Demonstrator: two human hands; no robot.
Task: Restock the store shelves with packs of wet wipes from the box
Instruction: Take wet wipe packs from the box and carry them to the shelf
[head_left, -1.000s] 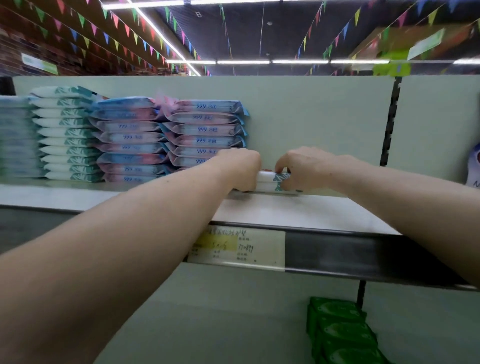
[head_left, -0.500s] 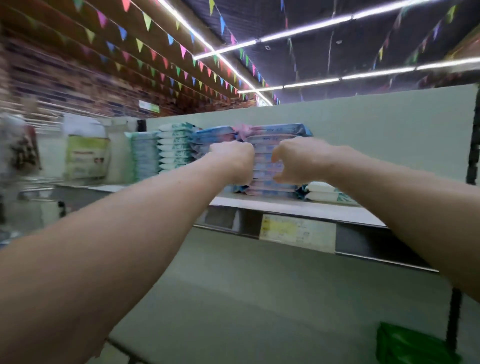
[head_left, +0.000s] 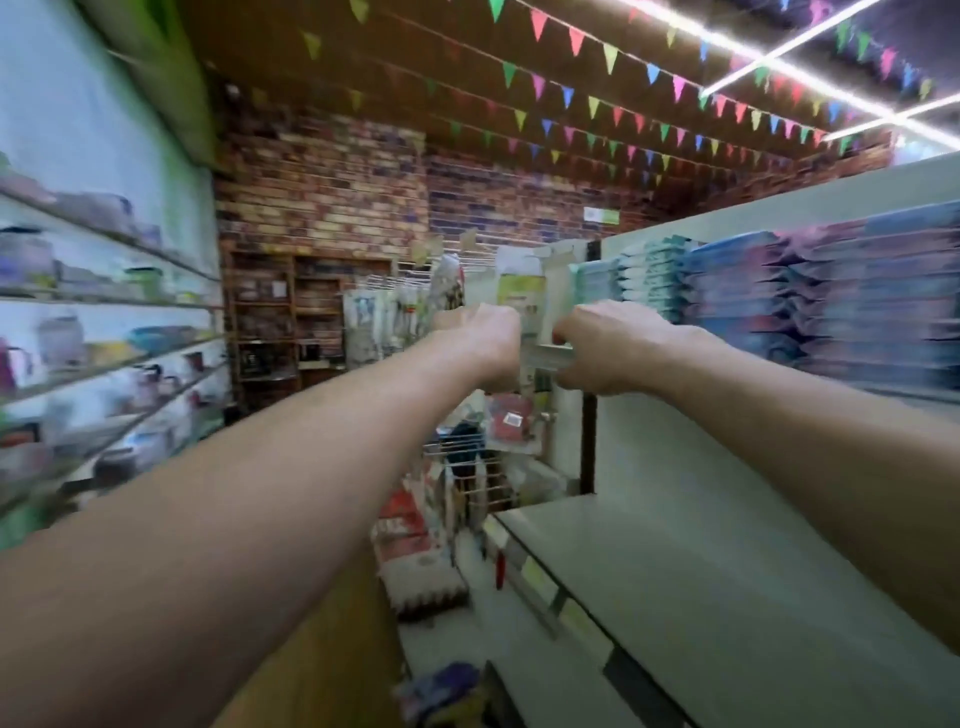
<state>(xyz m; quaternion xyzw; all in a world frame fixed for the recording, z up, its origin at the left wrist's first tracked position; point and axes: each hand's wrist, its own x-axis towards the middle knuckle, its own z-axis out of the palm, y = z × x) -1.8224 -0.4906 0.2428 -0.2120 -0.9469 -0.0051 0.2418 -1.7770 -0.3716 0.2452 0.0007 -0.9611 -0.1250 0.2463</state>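
The person holds both bare arms straight out in front. The left hand (head_left: 483, 345) and the right hand (head_left: 605, 356) are up in the air, close side by side but not touching. The backs of the hands face the camera. The fingers of both hands are curled in like fists, and no pack shows in either hand. The picture is blurry, so small things are hard to make out.

The packs of wet wipes (head_left: 841, 301) lie on the top shelf (head_left: 914, 392), to the right of the right hand and a bit behind it. They lie flat in neat piles that stand side by side. The green-white stack (head_left: 652, 275) is nearest to the hands. The blue and pink stacks (head_left: 769, 291) come next, further to the right.

Under them is the lower shelf (head_left: 727, 597), pale and flat, with small price tags (head_left: 535, 574) along its front edge.

Behind the hands, hanging packets (head_left: 395, 312) fill a wire rack. Far back is a brick wall (head_left: 322, 197). On the left, long wall shelves (head_left: 104, 364) hold blurry pots and cups. Strings of little coloured flags (head_left: 576, 39) hang under the ceiling, next to bright light strips (head_left: 779, 47)
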